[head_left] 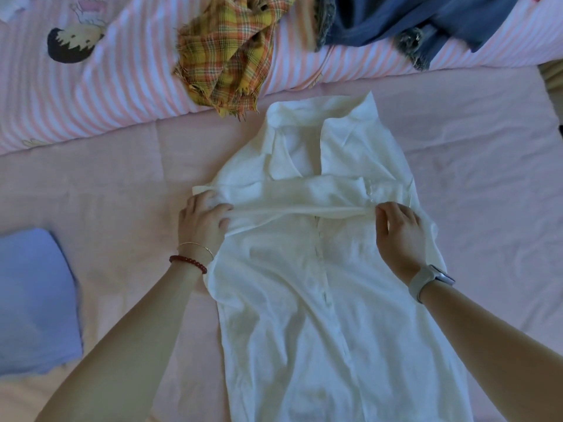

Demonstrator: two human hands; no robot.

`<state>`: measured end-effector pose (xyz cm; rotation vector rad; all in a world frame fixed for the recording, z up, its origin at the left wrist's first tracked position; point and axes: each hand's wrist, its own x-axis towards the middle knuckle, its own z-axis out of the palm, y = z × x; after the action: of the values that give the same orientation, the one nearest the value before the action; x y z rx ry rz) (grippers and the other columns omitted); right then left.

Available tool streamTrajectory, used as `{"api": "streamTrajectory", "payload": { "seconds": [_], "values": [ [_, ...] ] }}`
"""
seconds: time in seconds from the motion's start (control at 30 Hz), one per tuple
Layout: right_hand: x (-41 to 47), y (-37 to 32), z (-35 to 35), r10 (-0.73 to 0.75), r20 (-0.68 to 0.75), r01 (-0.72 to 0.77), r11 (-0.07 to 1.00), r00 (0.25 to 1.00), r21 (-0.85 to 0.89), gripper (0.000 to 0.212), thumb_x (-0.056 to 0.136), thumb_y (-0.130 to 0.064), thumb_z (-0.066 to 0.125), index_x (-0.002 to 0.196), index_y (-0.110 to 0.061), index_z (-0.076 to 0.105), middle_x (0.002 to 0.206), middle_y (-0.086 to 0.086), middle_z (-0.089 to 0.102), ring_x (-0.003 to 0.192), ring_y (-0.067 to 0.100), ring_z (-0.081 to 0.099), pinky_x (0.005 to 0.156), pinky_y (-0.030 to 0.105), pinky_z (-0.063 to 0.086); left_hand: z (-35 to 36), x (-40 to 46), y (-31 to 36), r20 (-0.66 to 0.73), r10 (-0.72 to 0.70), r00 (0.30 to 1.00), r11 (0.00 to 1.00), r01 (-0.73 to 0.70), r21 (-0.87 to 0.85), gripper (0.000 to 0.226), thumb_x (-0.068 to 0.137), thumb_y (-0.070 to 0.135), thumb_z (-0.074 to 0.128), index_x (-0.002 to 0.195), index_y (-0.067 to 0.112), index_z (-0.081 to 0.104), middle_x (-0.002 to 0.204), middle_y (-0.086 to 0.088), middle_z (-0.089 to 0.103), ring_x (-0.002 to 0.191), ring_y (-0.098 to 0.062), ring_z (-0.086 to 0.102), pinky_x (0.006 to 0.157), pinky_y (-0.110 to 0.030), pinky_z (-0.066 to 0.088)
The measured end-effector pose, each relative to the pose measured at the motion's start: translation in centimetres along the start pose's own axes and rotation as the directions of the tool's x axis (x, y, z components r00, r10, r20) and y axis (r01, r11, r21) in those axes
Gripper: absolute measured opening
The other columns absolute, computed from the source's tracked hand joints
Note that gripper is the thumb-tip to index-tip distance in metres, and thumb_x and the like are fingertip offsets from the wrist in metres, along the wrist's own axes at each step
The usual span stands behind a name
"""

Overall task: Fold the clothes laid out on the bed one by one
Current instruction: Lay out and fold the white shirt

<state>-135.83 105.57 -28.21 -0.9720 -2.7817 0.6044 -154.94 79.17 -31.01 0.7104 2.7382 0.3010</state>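
- The bed [106,184], under a plain pink cover, takes up nearly the whole view and serves as the flat folding surface, which is likely why the garment in hand lies spread out at its middle.
- A pink-striped quilt [128,86] with cartoon figures runs across the far side from 10 to 2 o'clock, bunched out of the way and carrying the pieces that seem to be waiting their turn.
- The white shirt [320,300] lies front up at the centre, buttons closed, collar toward 12 o'clock and hem toward 6, so both sides can be folded inward evenly.
- Its sleeve [304,199] is drawn straight across the chest from 3 toward 9 o'clock, apparently to tuck it inside the body's outline before the sides come in.
- A blue denim garment [411,22] sits crumpled at 1 o'clock on the quilt, and a yellow plaid cloth [231,56] lies heaped at 12 o'clock, neither yet folded.
- A blue folded piece [33,300] rests at 8 o'clock, set aside near the edge; it may be a finished item, though its shape is hard to read.
- The left hand [204,220] lies on the sleeve's cuff end at 9 o'clock, its grip curled over the fabric to hold it flat.
- The right hand [396,229] at 3 o'clock pinches the sleeve's edge between thumb and fingertips, keeping the fold taut.
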Motion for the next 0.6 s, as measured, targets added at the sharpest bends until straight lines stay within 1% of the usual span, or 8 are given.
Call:
{"api": "streamTrajectory", "payload": {
  "seconds": [0.07, 0.13, 0.23, 0.33, 0.47, 0.53, 0.57, 0.6],
  "values": [
    [0.9, -0.3, -0.9, 0.027, -0.024, -0.025, 0.997, 0.999, 0.07, 0.019, 0.097, -0.01, 0.045, 0.098, -0.001, 0.062, 0.081, 0.018, 0.066, 0.073, 0.038, 0.061, 0.063, 0.036, 0.042, -0.5, 0.6, 0.0, -0.051, -0.018, 0.999, 0.994, 0.013, -0.105, 0.018, 0.082, 0.009, 0.064, 0.098, 0.014, 0.073, 0.116, -0.009, 0.06, 0.112, -0.032, 0.048, 0.088, -0.036, 0.034],
    [2.1, -0.7, -1.9, 0.026, -0.083, -0.015, 0.992, 0.996, 0.129, 0.021, 0.096, -0.013, 0.047, 0.103, -0.005, 0.065, 0.091, 0.014, 0.069, 0.077, 0.033, 0.063, 0.063, 0.029, 0.04, -1.7, 1.0, 0.0, -0.068, -0.096, 0.993, 0.927, 0.065, -0.37, 0.016, 0.082, 0.004, 0.064, 0.095, 0.009, 0.072, 0.097, -0.008, 0.069, 0.095, -0.026, 0.06, 0.083, -0.031, 0.042],
    [4.3, -1.1, -3.6, 0.075, -0.155, -0.03, 0.96, 0.985, 0.279, 0.019, 0.093, -0.01, 0.053, 0.103, -0.003, 0.068, 0.094, 0.014, 0.069, 0.083, 0.023, 0.062, 0.072, 0.018, 0.039, -3.6, 1.7, -0.3, 0.082, -0.193, 0.978, 0.646, 0.19, -0.739, 0.008, 0.085, 0.004, 0.063, 0.085, 0.012, 0.066, 0.078, 0.005, 0.065, 0.071, -0.001, 0.061, 0.067, -0.011, 0.047],
    [7.0, -0.5, -4.5, 0.258, -0.058, -0.206, 0.871, 0.964, 0.446, 0.02, 0.089, -0.019, 0.059, 0.107, -0.013, 0.066, 0.075, 0.002, 0.057, 0.062, 0.007, 0.049, 0.059, 0.005, 0.036, -4.6, 2.8, -0.8, 0.125, -0.207, 0.97, 0.592, 0.226, -0.773, 0.018, 0.089, 0.011, 0.059, 0.076, 0.022, 0.062, 0.075, 0.006, 0.062, 0.069, -0.003, 0.056, 0.064, -0.007, 0.044],
    [10.7, 0.9, -4.6, 0.408, 0.014, -0.368, 0.809, 0.913, 0.458, 0.027, 0.087, -0.022, 0.062, 0.113, -0.015, 0.062, 0.068, -0.009, 0.054, 0.061, 0.003, 0.053, 0.052, 0.009, 0.04, -4.2, 4.8, 0.4, 0.113, -0.294, 0.949, 0.553, 0.265, -0.79, 0.016, 0.091, 0.013, 0.056, 0.077, 0.02, 0.059, 0.075, 0.004, 0.057, 0.065, -0.009, 0.057, 0.07, -0.036, 0.047],
    [12.0, 1.7, -4.3, 0.498, 0.015, -0.454, 0.778, 0.867, 0.435, 0.034, 0.089, -0.024, 0.06, 0.12, -0.011, 0.057, 0.082, 0.0, 0.062, 0.08, 0.019, 0.062, 0.067, 0.019, 0.046, -3.6, 5.7, 1.0, 0.072, -0.3, 0.951, 0.611, 0.249, -0.752, 0.006, 0.09, 0.015, 0.058, 0.084, 0.016, 0.058, 0.08, 0.003, 0.057, 0.071, -0.01, 0.053, 0.075, -0.032, 0.043],
    [12.2, 2.1, -4.0, 0.529, 0.019, -0.492, 0.775, 0.848, 0.396, 0.04, 0.09, -0.026, 0.058, 0.126, -0.009, 0.052, 0.099, 0.008, 0.063, 0.094, 0.026, 0.06, 0.078, 0.027, 0.047, -3.3, 6.1, 1.2, 0.072, -0.287, 0.955, 0.653, 0.25, -0.715, 0.004, 0.089, 0.018, 0.06, 0.092, 0.015, 0.058, 0.09, 0.001, 0.057, 0.079, -0.011, 0.053, 0.08, -0.03, 0.042],
    [12.1, 2.3, -3.6, 0.539, 0.027, -0.516, 0.789, 0.842, 0.334, 0.046, 0.091, -0.027, 0.057, 0.131, -0.008, 0.046, 0.117, 0.014, 0.057, 0.105, 0.031, 0.056, 0.087, 0.034, 0.043, -3.0, 6.3, 1.4, 0.08, -0.283, 0.956, 0.695, 0.262, -0.669, 0.016, 0.087, 0.022, 0.064, 0.099, 0.013, 0.059, 0.102, -0.002, 0.055, 0.09, -0.013, 0.052, 0.085, -0.03, 0.042]
  ]
}}
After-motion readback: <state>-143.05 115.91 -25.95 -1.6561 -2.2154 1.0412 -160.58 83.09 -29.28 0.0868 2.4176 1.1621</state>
